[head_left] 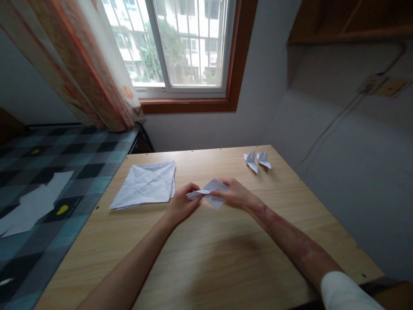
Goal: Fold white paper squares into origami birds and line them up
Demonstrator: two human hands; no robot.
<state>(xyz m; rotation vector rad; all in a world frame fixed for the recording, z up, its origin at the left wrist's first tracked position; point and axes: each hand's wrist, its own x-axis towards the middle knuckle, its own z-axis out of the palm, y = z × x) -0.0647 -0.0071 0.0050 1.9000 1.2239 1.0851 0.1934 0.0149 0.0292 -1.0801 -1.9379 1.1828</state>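
Observation:
Both my hands meet over the middle of a light wooden table (206, 258). Between them is a partly folded white paper piece (211, 189). My left hand (182, 202) pinches its left end with closed fingers. My right hand (235, 193) grips its right side, fingers closed over the paper. The piece sits just above the tabletop. A stack of creased white paper sheets (145, 185) lies flat to the left of my left hand.
Two small folded paper figures (257, 160) stand near the table's far right corner. A bed with a checked cover (48, 172) and loose white paper (29, 206) adjoins the table's left side. Window and curtain lie behind; a wall runs along the right.

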